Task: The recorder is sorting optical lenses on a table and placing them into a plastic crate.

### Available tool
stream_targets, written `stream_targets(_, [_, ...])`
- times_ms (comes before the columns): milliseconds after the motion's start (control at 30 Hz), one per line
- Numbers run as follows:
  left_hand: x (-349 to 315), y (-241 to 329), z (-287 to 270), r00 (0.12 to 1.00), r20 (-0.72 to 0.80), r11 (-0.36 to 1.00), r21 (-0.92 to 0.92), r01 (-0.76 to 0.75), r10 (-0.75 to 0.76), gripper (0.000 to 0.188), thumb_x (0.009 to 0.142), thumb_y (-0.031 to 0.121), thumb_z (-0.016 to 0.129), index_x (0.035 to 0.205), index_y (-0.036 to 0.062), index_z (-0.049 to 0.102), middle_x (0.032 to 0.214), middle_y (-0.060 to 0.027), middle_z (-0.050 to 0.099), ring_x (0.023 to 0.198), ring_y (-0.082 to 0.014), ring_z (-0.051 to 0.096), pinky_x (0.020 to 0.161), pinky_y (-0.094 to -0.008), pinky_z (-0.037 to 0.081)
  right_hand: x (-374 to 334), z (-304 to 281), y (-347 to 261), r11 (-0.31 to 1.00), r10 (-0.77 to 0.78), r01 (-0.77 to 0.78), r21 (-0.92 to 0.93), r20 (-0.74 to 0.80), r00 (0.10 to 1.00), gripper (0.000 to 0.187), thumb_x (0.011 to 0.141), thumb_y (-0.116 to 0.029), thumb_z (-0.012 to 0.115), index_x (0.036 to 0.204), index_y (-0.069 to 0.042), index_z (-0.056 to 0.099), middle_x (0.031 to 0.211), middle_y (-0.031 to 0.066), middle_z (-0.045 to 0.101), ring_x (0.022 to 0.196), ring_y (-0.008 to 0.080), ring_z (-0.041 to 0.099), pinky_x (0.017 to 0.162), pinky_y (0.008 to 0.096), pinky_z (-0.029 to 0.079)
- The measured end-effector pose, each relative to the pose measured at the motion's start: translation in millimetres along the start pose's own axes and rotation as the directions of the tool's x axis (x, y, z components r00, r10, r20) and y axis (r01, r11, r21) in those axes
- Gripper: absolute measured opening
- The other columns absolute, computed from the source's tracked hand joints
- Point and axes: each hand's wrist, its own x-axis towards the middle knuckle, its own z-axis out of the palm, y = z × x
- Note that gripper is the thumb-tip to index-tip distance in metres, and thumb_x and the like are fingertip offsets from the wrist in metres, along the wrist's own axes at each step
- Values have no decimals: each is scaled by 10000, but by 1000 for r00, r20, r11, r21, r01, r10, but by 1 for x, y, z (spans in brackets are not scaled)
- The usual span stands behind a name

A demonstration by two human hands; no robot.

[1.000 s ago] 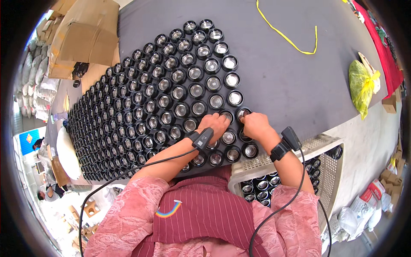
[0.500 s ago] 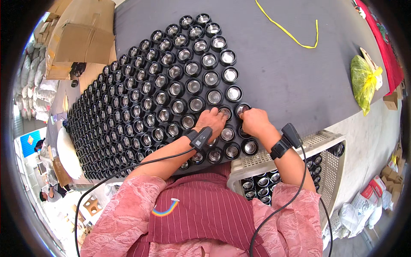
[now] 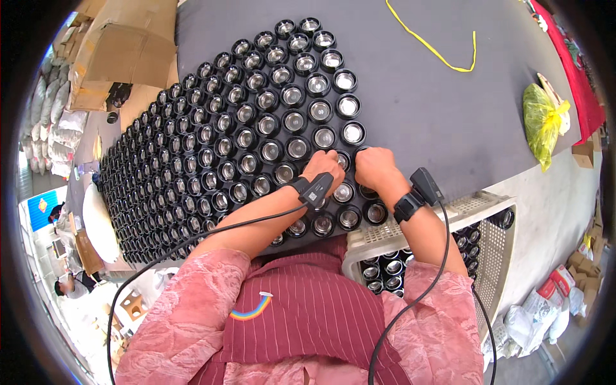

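Note:
Rows of black round caps (image 3: 297, 148) with shiny silvery insides cover much of the dark grey table. My left hand (image 3: 324, 168), fingers bent, is closed at the rim of one cap (image 3: 344, 160) near the right end of the rows. Just to its right, my right hand (image 3: 375, 168) is curled over another cap on the outermost row; the hand hides most of that cap. Both hands stay low among the caps, and their fingertips are partly hidden. A black device is strapped on each wrist.
A pale perforated plastic crate (image 3: 497, 276) with more black caps stands below the table's near edge. Cardboard boxes (image 3: 122, 58) rise at the far left. A yellow strap (image 3: 443, 58) and a yellow plastic bag (image 3: 540, 128) lie on the right side. Cables run from my wrists.
My right hand has moved slightly up and left, now covering the cap whose rim showed before. My left hand has shifted a little up and right. The view has shifted slightly.

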Motion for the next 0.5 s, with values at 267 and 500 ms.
stream_targets(267, [-44, 5, -3, 917, -398, 994, -82, -70, 32, 168, 775, 143, 631, 934, 92, 636, 884, -27, 628, 843, -204, 597, 713, -347, 464, -69, 36, 25, 940, -2, 136, 313, -393, 920, 237, 805, -112, 577, 973, -142, 741, 982, 100, 725, 903, 296, 693, 759, 427, 554])
stream_targets(500, [-57, 37, 20, 919, -370, 985, -42, -167, 140, 238, 823, 188, 612, 1027, 87, 683, 925, -7, 614, 850, -180, 592, 696, -320, 464, -88, 53, 17, 981, -174, 186, 46, -187, 967, 479, 768, -87, 615, 1246, -118, 615, 1291, 107, 629, 944, 286, 697, 769, 414, 563])
